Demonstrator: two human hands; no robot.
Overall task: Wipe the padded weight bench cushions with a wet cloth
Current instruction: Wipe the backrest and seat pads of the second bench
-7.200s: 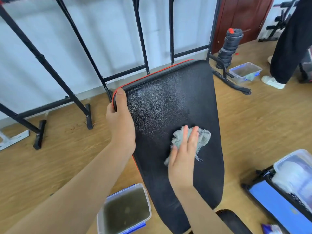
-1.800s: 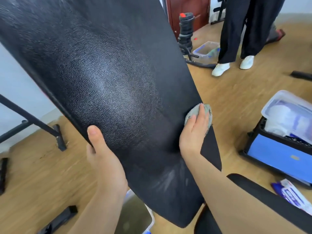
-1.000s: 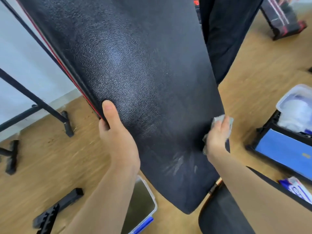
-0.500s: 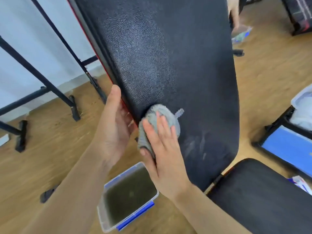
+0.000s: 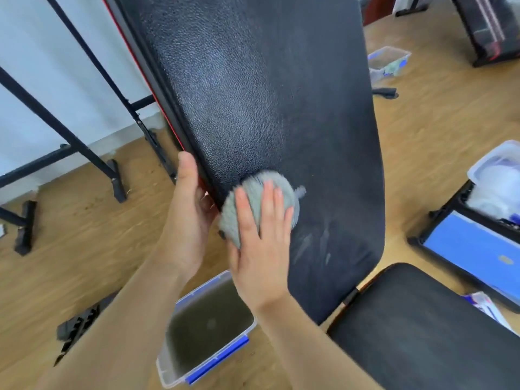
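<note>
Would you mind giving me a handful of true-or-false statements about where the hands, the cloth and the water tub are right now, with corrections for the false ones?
1. The right hand presses a grey cloth flat against the black backrest cushion. True.
2. The left hand is dipping into the tub. False: it grips the backrest's left edge, beside the cloth.
3. A clear plastic tub with blue clips sits on the wooden floor below the hands, holding murky water. True.
4. The cloth lies on the seat cushion. False: it is on the inclined backrest; the seat pad at lower right is bare.
5. Pale streaks show on the backrest just right of the cloth. True.
</note>
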